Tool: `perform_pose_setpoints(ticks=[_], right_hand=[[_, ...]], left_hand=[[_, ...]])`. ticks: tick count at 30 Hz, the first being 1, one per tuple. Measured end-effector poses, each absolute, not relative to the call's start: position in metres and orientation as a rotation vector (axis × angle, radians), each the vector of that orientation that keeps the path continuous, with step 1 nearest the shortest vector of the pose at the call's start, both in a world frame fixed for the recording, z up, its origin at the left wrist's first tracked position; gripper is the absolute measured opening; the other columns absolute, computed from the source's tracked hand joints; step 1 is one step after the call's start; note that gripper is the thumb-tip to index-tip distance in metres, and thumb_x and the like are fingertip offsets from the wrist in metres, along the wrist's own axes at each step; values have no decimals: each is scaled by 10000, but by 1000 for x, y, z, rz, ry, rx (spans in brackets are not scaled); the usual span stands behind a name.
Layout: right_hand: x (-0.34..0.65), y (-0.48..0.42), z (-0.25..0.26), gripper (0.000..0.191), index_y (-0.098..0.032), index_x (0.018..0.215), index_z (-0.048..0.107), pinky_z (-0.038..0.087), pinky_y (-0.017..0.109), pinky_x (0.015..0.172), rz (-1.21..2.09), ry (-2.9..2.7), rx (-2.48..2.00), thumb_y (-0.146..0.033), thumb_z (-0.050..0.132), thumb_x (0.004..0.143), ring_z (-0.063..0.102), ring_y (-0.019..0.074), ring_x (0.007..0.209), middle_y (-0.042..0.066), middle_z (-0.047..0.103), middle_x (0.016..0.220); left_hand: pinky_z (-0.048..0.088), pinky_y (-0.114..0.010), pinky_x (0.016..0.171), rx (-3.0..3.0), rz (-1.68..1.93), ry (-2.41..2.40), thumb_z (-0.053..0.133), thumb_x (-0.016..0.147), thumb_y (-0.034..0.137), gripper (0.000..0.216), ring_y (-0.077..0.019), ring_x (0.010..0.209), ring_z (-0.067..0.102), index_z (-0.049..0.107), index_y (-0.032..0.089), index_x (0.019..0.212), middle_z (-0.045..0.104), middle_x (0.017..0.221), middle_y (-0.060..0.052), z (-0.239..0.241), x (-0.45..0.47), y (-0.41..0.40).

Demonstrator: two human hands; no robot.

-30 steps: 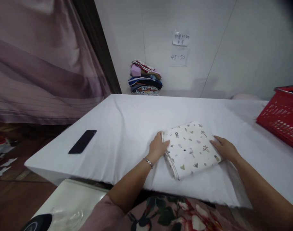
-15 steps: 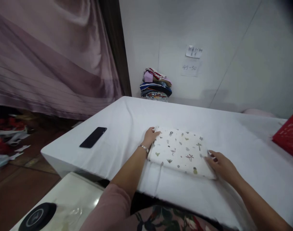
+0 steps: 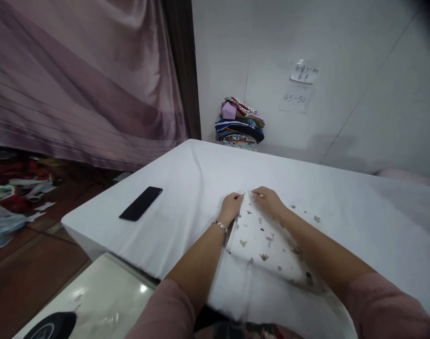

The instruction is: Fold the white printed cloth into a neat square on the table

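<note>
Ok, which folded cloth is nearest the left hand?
The white flat-folded cloth printed with small plants: the left hand touches its left edge. The multicoloured folded cloths are stacked by the wall.

a black phone [image 3: 141,203] lies flat, notes [image 3: 295,98] on the wall [image 3: 220,52].

On my remote feed, a pale wall [image 3: 356,80] with panel seams closes the rear of the room. It carries an upper handwritten sheet [image 3: 304,74] and a lower sheet [image 3: 294,99] marked "45-50". At left, a mauve curtain [image 3: 94,80] hangs beside a dark upright [image 3: 182,61]. I observe a white-covered bench [image 3: 172,165], reddish-brown tiled floor [image 3: 17,287], and glare on a cream surface [image 3: 109,278].
</note>
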State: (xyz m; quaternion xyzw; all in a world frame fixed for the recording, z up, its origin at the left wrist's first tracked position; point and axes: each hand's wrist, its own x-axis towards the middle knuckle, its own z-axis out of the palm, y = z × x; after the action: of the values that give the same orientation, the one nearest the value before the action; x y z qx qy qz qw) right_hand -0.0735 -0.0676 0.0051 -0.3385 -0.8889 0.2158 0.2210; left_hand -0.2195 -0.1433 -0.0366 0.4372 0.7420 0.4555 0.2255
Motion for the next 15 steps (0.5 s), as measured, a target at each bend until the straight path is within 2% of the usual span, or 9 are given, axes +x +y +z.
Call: perform_pose_setpoints(ticks=[4, 8, 12, 15], right_hand=[[-95, -58, -6, 154, -191, 823, 658, 385, 269, 676, 462, -2553, -980, -249, 521, 783, 555, 171, 760, 55, 621, 813], [-94, -59, -16, 72, -191, 751, 604, 360, 260, 632, 504, -2472, -966, -237, 550, 755, 514, 156, 698, 29, 581, 749], [-90, -59, -20, 60, -207, 708, 550, 371, 272, 682, 590, -2335, -809, -221, 532, 763, 504, 160, 732, 12, 558, 744], [-91, -54, -22, 56, -212, 721, 536, 381, 291, 745, 667, -2232, -742, -220, 513, 771, 520, 170, 815, 26, 576, 826]], left_hand=[[414, -248, 710, 1229, 1306, 2039, 495, 815, 324, 214, -145, 763, 591, 660, 189, 802, 686, 847, -30, -38, -217, -144], [413, -250, 705, 1228, 1280, 2061, 496, 813, 296, 185, -143, 755, 587, 650, 194, 802, 681, 853, -25, -37, -216, -143], [411, -248, 693, 1207, 1253, 2065, 485, 822, 288, 180, -138, 743, 582, 642, 203, 803, 678, 845, -16, -35, -215, -144], [405, -246, 667, 1193, 1239, 2071, 472, 831, 300, 187, -135, 717, 576, 632, 208, 796, 674, 823, -9, -34, -214, -145]])
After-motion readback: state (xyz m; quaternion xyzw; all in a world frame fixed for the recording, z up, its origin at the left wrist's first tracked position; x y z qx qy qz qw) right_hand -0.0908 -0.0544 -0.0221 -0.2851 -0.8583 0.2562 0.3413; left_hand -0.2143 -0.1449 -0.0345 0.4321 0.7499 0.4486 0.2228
